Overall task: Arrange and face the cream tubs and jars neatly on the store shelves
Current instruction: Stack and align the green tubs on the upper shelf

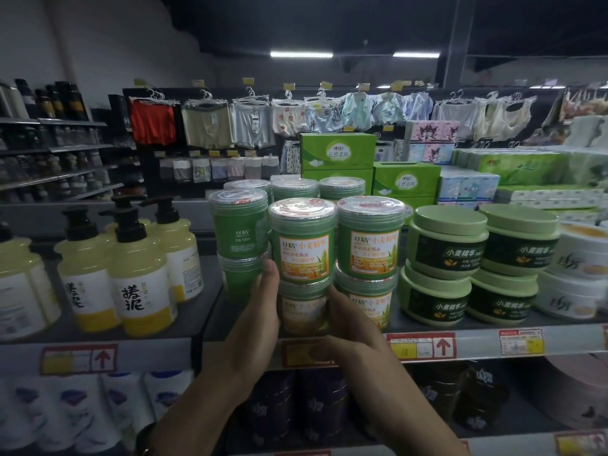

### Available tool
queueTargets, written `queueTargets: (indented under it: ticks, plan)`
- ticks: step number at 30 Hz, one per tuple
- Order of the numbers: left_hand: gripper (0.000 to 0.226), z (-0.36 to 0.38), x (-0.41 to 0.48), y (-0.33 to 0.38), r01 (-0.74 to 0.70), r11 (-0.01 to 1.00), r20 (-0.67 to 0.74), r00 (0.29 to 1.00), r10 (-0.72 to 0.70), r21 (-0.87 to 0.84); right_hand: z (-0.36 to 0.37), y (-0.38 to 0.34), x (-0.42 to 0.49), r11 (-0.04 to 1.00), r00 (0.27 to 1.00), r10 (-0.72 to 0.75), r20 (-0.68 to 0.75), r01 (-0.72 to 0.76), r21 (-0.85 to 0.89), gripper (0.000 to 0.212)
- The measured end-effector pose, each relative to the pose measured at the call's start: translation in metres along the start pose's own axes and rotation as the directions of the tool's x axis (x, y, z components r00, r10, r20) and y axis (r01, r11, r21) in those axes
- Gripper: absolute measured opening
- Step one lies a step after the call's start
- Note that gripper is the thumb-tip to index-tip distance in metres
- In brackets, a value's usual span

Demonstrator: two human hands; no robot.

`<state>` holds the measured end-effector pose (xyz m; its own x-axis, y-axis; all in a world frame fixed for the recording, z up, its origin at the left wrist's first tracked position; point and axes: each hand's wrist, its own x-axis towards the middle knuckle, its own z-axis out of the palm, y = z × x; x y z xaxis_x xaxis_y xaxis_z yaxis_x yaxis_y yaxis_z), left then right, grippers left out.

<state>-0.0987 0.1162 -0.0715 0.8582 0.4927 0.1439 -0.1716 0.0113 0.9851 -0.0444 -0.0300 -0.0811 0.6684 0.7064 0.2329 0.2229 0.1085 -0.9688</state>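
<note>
Left hand: the left hand (pixel 260 311) lies flat against the left side of the lower middle jar (pixel 304 312), fingers straight and close together, with the tips reaching the base of the jar above.
Right hand: the right hand (pixel 352 327) cups the same jar from the right, fingers curved round its side and thumb low across the front.
Jar being held: a green cream jar with an orange label, on the shelf near the front edge (pixel 477 348), bottom of a stack of two.
Jar on top: the upper middle jar (pixel 302 245) sits squarely on it, with its orange label facing forward.
Right stack: two matching jars (pixel 370 240), labels forward, just beside the held stack and almost touching it.
Left stack: two more green jars (pixel 238 225), turned so that plain green and small print face out. The left hand fills the gap between this stack and the held one.
Back row: more clear-lidded jars (pixel 294 189) stand close behind, leaving little room to push back.
Open room: a strip of bare grey shelf runs in front of the jars, and a wider bare patch lies to the left of the left stack.
Left neighbours: yellow pump bottles (pixel 141 278) on the next shelf section, well apart from the jars.
Right neighbours: pale green tubs (pixel 449 243) in stacks of two, near the right stack; beyond them are white tubs (pixel 579 258).
Shelf edge: red and yellow price tags (pixel 422 345) are fixed along it, directly under the hands.
Below: dark jars (pixel 273 409) on the lower shelf, blurred.
Behind: green tissue boxes (pixel 339 153) rise past the back row.
</note>
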Motion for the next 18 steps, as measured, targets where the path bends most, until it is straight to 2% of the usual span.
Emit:
queueTargets:
  ticks: [3,7,15,16,18]
  plan:
    - [0.042,-0.002,0.0,-0.001,-0.013,1.0,0.005,1.0,0.013,0.009,-0.002,0.003,0.002,1.0,1.0,0.003,0.003,-0.003,-0.004,0.072]
    - [0.061,-0.003,0.003,-0.001,0.01,1.0,0.024,1.0,-0.009,-0.013,-0.001,0.006,0.002,0.999,1.0,-0.022,-0.005,0.022,-0.033,0.076]
    - [0.026,0.0,0.003,-0.002,-0.029,0.998,-0.045,0.998,0.032,0.062,-0.002,0.011,0.007,0.999,0.999,-0.007,-0.041,0.006,-0.038,0.076]
    - [0.025,-0.001,0.003,-0.001,-0.022,0.997,-0.042,0.999,0.026,0.079,-0.002,0.012,0.008,0.999,0.999,-0.009,-0.05,0.008,-0.035,0.075]
    - [0.038,-0.004,0.004,0.002,-0.027,0.991,-0.042,0.999,0.033,0.131,-0.004,0.012,0.009,0.999,0.997,-0.019,-0.081,0.017,-0.027,0.074]
